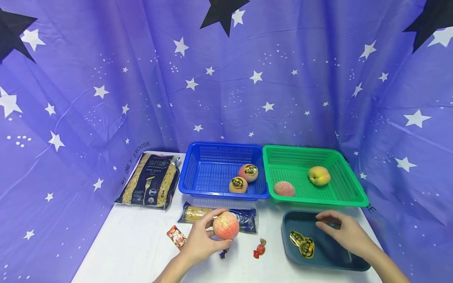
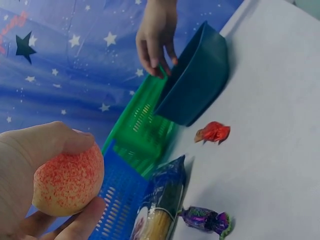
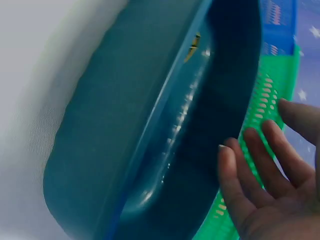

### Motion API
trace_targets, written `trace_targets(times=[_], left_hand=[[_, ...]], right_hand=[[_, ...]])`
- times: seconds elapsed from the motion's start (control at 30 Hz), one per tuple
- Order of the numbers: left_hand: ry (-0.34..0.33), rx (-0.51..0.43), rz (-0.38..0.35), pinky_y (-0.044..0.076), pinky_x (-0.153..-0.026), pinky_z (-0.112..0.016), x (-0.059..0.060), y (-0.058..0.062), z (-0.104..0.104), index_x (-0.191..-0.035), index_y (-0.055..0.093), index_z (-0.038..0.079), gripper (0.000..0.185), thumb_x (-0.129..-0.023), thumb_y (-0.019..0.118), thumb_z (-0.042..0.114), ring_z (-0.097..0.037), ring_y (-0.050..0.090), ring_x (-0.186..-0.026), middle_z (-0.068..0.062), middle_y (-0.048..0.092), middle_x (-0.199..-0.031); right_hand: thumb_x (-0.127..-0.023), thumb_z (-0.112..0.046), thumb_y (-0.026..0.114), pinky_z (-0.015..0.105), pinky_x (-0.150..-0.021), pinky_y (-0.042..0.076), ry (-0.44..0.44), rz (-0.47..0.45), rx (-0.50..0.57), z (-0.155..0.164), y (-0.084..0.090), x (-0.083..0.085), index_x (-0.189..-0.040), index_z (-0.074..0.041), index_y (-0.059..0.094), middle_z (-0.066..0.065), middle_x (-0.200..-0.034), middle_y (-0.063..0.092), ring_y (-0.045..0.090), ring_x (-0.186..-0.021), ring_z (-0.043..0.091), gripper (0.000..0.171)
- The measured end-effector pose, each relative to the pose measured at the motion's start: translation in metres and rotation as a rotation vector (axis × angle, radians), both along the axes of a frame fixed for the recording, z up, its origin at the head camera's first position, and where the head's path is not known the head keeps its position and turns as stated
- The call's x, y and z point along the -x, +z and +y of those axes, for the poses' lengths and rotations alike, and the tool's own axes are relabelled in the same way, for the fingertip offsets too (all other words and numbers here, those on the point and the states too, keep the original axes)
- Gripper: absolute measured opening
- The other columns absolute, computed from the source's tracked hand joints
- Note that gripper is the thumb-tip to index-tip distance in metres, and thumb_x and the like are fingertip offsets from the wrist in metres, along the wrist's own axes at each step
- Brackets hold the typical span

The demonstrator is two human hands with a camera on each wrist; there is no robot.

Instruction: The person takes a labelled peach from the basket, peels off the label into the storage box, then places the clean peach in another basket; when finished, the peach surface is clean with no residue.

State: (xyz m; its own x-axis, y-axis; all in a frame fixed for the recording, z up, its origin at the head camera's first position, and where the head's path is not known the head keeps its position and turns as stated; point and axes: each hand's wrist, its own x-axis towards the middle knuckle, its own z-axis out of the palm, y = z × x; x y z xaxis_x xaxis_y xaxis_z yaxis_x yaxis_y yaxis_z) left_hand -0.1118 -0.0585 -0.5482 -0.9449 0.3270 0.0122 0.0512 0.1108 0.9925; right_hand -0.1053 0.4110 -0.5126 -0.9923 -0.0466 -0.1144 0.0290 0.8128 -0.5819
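My left hand [image 1: 201,241] grips a red-and-yellow peach [image 1: 226,225] between thumb and fingers above the table. In the left wrist view the thumb lies over the top of the peach [image 2: 70,182] and fingers curl beneath it. My right hand [image 1: 348,234] hovers at the far rim of a dark teal bin [image 1: 329,265], its fingers loosely bent. Nothing sits between those fingers in the right wrist view. Two black-and-gold round labels [image 1: 302,244] lie inside the bin, toward its left end.
Behind stand a blue basket [image 1: 187,173] with two labelled peaches [image 1: 244,179] and a green basket [image 1: 348,181] holding a peach [image 1: 284,189] and a yellow fruit [image 1: 319,175]. Pasta bags [image 1: 150,181], a spaghetti pack [image 1: 247,220] and wrapped candies [image 1: 260,249] lie on the white table.
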Motion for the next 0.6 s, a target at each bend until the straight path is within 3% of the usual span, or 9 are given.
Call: trace_targets(times=[0.17, 0.27, 0.4, 0.5, 0.6], left_hand=[[-0.009, 0.008, -0.001, 0.067, -0.1, -0.035, -0.001, 0.0, 0.002, -0.153, 0.063, 0.039, 0.089, -0.078, 0.1, 0.007, -0.033, 0.069, -0.132, -0.006, 0.062, -0.155], [-0.011, 0.011, 0.004, 0.067, -0.1, -0.035, 0.0, 0.0, 0.003, -0.153, 0.063, 0.037, 0.089, -0.078, 0.1, 0.007, -0.033, 0.069, -0.132, -0.007, 0.061, -0.156], [-0.014, 0.016, 0.016, 0.067, -0.099, -0.033, -0.001, 0.001, 0.005, -0.153, 0.063, 0.034, 0.087, -0.079, 0.1, 0.009, -0.032, 0.069, -0.132, -0.009, 0.061, -0.156], [-0.022, 0.016, 0.021, 0.067, -0.1, -0.032, -0.002, 0.003, 0.008, -0.153, 0.064, 0.035, 0.086, -0.079, 0.1, 0.01, -0.032, 0.068, -0.132, -0.009, 0.062, -0.156], [-0.031, 0.009, 0.024, 0.066, -0.1, -0.032, -0.002, 0.005, 0.01, -0.152, 0.064, 0.036, 0.085, -0.079, 0.1, 0.009, -0.031, 0.068, -0.132, -0.008, 0.062, -0.156]], right_hand=[[-0.108, -0.049, 0.072, 0.016, -0.077, 0.056, -0.196, 0.027, 0.062, 0.013, 0.003, -0.003, -0.147, -0.004, 0.063, 0.022, -0.144, 0.069, 0.048, -0.095, -0.029, 0.06], [-0.107, -0.054, 0.071, 0.012, -0.073, 0.054, -0.354, 0.006, 0.177, 0.022, 0.006, -0.002, -0.153, -0.002, 0.054, 0.009, -0.138, 0.07, 0.046, -0.092, -0.029, 0.071], [-0.106, -0.049, 0.075, 0.006, -0.076, 0.054, -0.552, 0.015, 0.407, 0.034, 0.007, 0.0, -0.146, -0.012, 0.053, -0.023, -0.12, 0.056, 0.059, -0.089, -0.021, 0.058], [-0.105, -0.035, 0.079, 0.003, -0.079, 0.055, -0.673, 0.055, 0.602, 0.041, 0.007, 0.003, -0.135, -0.022, 0.052, -0.02, -0.12, 0.051, 0.063, -0.088, -0.017, 0.043], [-0.103, -0.022, 0.082, 0.003, -0.082, 0.056, -0.765, 0.099, 0.753, 0.047, 0.007, 0.009, -0.139, -0.021, 0.051, -0.013, -0.125, 0.049, 0.062, -0.089, -0.015, 0.047]])
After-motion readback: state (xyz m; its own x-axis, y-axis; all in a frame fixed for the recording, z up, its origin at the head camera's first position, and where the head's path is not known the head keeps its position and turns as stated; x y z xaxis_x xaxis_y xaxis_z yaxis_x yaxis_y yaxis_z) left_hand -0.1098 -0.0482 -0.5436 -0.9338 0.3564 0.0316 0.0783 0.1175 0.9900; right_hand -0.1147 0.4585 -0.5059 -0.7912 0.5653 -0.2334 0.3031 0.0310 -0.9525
